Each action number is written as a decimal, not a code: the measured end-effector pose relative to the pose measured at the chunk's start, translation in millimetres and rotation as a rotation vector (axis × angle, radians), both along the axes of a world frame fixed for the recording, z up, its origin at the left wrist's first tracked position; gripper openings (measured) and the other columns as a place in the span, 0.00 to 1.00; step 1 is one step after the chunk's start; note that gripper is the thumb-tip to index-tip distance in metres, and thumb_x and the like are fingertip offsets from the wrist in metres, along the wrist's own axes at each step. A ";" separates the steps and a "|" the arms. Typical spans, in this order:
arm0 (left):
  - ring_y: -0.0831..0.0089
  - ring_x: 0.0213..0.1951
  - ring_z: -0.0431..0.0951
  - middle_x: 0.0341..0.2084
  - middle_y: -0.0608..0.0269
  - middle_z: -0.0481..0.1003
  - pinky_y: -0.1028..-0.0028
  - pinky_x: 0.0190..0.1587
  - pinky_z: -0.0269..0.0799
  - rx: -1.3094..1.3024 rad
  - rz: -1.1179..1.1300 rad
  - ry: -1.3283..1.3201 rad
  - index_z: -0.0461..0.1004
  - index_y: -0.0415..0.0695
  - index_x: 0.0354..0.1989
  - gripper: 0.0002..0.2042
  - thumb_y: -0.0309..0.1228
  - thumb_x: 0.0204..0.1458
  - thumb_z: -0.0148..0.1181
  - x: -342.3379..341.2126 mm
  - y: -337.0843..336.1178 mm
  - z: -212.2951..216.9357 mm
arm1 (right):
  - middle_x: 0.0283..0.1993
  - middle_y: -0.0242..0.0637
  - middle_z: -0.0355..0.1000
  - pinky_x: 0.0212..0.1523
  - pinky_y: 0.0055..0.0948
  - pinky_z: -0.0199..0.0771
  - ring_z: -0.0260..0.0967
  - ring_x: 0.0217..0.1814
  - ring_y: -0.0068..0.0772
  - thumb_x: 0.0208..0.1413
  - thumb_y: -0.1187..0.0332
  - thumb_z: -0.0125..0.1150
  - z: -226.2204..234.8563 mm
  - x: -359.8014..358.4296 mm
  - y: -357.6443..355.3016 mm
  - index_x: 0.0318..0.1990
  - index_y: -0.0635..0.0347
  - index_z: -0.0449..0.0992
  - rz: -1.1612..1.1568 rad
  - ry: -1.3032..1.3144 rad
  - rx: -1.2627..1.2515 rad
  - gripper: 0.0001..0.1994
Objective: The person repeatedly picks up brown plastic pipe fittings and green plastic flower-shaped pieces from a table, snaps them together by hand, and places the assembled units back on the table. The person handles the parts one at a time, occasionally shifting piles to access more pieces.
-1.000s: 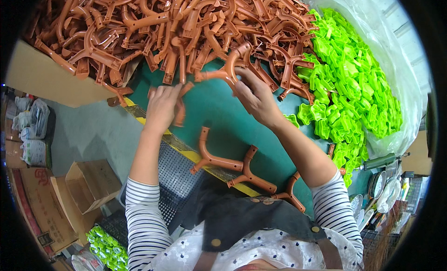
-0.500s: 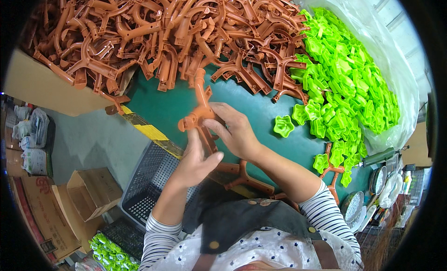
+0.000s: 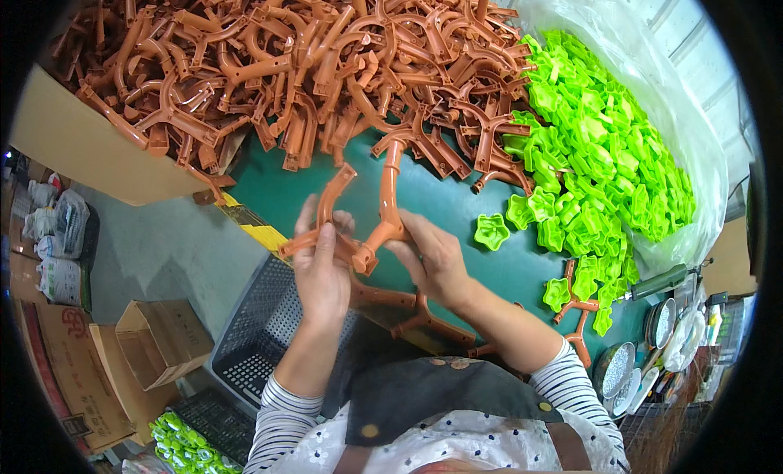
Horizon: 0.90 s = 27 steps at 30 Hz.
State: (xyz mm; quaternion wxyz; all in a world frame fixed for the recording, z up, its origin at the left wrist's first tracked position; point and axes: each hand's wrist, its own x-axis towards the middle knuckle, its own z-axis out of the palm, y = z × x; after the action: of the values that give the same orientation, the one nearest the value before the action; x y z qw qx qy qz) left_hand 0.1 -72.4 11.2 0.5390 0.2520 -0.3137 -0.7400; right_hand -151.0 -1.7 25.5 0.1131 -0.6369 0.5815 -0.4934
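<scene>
Two glossy brown, branch-shaped plastic pieces are in my hands above the green tabletop [image 3: 440, 193]. My left hand [image 3: 320, 282] grips a curved, forked piece [image 3: 331, 195], its thumb across the middle and one arm of the fork pointing up. In my right hand [image 3: 440, 266] is a Y-shaped piece [image 3: 391, 185], pinched near its fork with the long arm upright. The lower ends of the two pieces meet or overlap between my hands; whether they are joined I cannot tell. More brown branch pieces [image 3: 432, 317] lie at the table's near edge, partly behind my right forearm.
A large heap of brown branch pieces [image 3: 269, 66] fills the far side. Bright green star-shaped cups [image 3: 603, 148] pile up at the right in a clear plastic bag [image 3: 693, 140]; one cup [image 3: 492, 231] lies apart. A grey perforated basket [image 3: 253, 327] stands below the yellow-striped table edge.
The brown pieces, bunched together before, are now spread apart, one in each hand. My left hand has turned and moved up and left around its piece; my right hand has shifted slightly right.
</scene>
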 end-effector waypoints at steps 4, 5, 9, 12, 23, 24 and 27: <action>0.58 0.63 0.64 0.62 0.44 0.62 0.61 0.69 0.55 -0.171 -0.121 -0.019 0.50 0.30 0.69 0.38 0.38 0.53 0.56 -12.0 21.6 24.1 | 0.48 0.51 0.75 0.44 0.39 0.78 0.76 0.45 0.51 0.51 0.73 0.68 -7.7 23.2 6.8 0.55 0.66 0.71 0.032 -0.012 -0.018 0.23; 0.57 0.65 0.62 0.63 0.43 0.61 0.60 0.69 0.53 -0.170 -0.175 0.039 0.50 0.30 0.69 0.39 0.39 0.51 0.56 -7.8 23.3 26.6 | 0.49 0.51 0.75 0.44 0.39 0.78 0.76 0.45 0.51 0.50 0.73 0.68 -5.5 20.9 8.5 0.55 0.66 0.71 0.052 0.004 -0.032 0.23; 0.52 0.70 0.54 0.67 0.40 0.56 0.59 0.72 0.45 -0.214 -0.374 0.144 0.51 0.30 0.69 0.45 0.45 0.45 0.56 13.1 22.2 26.5 | 0.44 0.48 0.73 0.40 0.38 0.77 0.74 0.43 0.51 0.49 0.74 0.68 6.4 9.3 11.4 0.55 0.66 0.70 0.155 -0.010 -0.026 0.24; 0.50 0.69 0.55 0.67 0.40 0.55 0.57 0.72 0.46 -0.243 -0.505 0.128 0.51 0.30 0.69 0.45 0.46 0.46 0.57 20.2 18.7 28.8 | 0.40 0.46 0.71 0.38 0.39 0.75 0.72 0.40 0.49 0.50 0.73 0.68 8.3 4.0 13.5 0.54 0.66 0.71 0.203 -0.022 0.013 0.23; 0.80 0.39 0.75 0.36 0.65 0.78 0.78 0.46 0.71 -0.104 -0.357 -0.239 0.77 0.35 0.45 0.12 0.31 0.60 0.61 26.1 12.8 36.7 | 0.46 0.47 0.73 0.44 0.38 0.76 0.73 0.46 0.50 0.52 0.73 0.67 8.6 -15.4 29.2 0.55 0.66 0.71 0.281 0.109 0.093 0.22; 0.80 0.39 0.75 0.36 0.65 0.78 0.78 0.46 0.71 -0.099 -0.341 -0.261 0.77 0.35 0.45 0.12 0.31 0.59 0.61 26.1 16.0 36.0 | 0.48 0.47 0.73 0.45 0.38 0.77 0.74 0.47 0.50 0.52 0.74 0.67 7.3 -14.9 30.9 0.55 0.66 0.71 0.275 0.117 0.087 0.22; 0.80 0.38 0.75 0.35 0.66 0.77 0.79 0.45 0.70 -0.093 -0.311 -0.262 0.78 0.35 0.43 0.11 0.31 0.59 0.63 23.1 21.5 40.1 | 0.52 0.47 0.74 0.49 0.37 0.77 0.74 0.50 0.49 0.51 0.75 0.68 10.1 -13.8 35.4 0.56 0.65 0.71 0.297 -0.024 0.145 0.23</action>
State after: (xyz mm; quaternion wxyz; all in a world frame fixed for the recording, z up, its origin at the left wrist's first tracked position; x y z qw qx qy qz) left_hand 23.2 -50.9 51.2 0.3838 0.2696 -0.4500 -0.7600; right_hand -164.8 33.8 35.5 0.2373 -0.7001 0.5138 -0.4354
